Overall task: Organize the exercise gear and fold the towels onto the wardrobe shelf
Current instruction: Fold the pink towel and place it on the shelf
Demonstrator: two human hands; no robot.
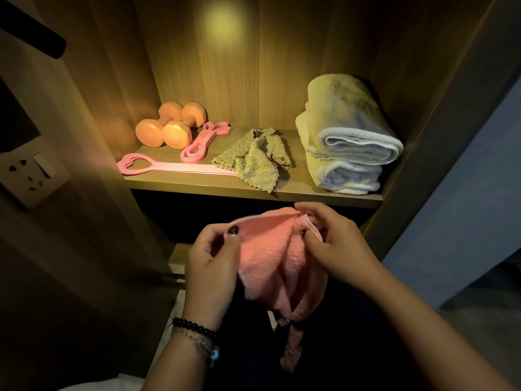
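I hold a small pink towel (270, 263) in front of and below the wardrobe shelf (197, 186). My left hand (210, 266) pinches its left top edge, and my right hand (335, 244) pinches the right top corner; the cloth hangs bunched between them. On the shelf lie two orange dumbbells (169, 125) at the back left, two pink resistance bands (174, 166) beside them, a crumpled olive towel (258, 158) in the middle, and a folded white towel stack (346, 142) on the right.
The wardrobe's wooden side walls (423, 94) close in the shelf on both sides. A wall socket (26, 172) sits at the left. A dark bar (31, 35) juts out at the upper left. Below the shelf is a dark opening.
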